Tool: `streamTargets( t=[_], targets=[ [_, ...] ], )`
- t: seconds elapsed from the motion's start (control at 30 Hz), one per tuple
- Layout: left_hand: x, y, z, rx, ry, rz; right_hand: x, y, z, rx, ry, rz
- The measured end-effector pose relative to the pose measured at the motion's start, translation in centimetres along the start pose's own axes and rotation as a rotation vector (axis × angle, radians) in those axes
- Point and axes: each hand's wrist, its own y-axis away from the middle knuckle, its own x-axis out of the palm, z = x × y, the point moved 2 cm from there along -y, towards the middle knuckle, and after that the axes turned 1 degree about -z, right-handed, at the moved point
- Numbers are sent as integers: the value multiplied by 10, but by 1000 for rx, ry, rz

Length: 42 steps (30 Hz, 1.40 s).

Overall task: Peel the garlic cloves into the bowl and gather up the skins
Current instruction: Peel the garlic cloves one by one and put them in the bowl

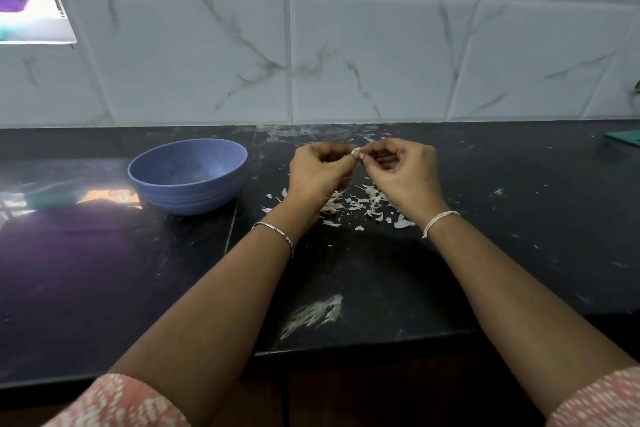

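Note:
A small pale garlic clove (356, 151) is pinched between the fingertips of both hands, held above the black counter. My left hand (320, 172) grips it from the left and my right hand (403, 173) picks at it from the right. Below the hands lies a scattered heap of white garlic skins (367, 206), partly hidden by my wrists. A blue bowl (188, 177) stands on the counter to the left of my left hand; its inside is mostly hidden from this angle.
The black stone counter (363, 274) has a white smear near its front edge (313, 315). A marbled tile wall (346, 45) rises right behind. A green flat object (623, 139) sits at the far right. More skin flecks (332, 135) lie by the wall.

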Motion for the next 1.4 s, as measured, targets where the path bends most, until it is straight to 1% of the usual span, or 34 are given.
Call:
streamTargets(
  t=[0.17, 0.23, 0.3, 0.47, 0.53, 0.6, 0.7, 1.03, 1.2, 1.3, 1.33, 1.4],
  targets=[
    [0, 2, -1, -8, 8, 51, -1, 0, -1, -27, 53, -5],
    [0, 2, -1, -8, 1, 64, -2, 0, 0, -66, 117, 6],
    [-1, 3, -1, -15, -6, 75, -3, 1, 2, -149, 210, 14],
    [-1, 4, -2, -69, 11, 95, -1, 1, 4, -423, 519, 85],
    [-1, 5, -2, -88, 29, 103, 1, 0, 5, -480, 595, 105],
    [0, 6, -4, -105, 48, 112, 2, 1, 6, -492, 634, 115],
    [0, 6, -4, -130, 61, 118, 2, 2, 9, -456, 640, 118],
    [0, 6, -3, -143, 72, 111, -6, -1, -1, -73, 474, 71],
    [-1, 4, -2, -124, 86, 142, -11, -5, -10, 20, 363, 113],
    [-2, 3, 0, -108, 74, 138, -11, -7, -11, 74, 309, 91],
    [-3, 3, 0, -105, 69, 131, -10, -7, -11, 94, 262, 81],
    [-3, 3, 1, -104, 67, 119, -10, -7, -8, 136, 69, 96]
  ],
)
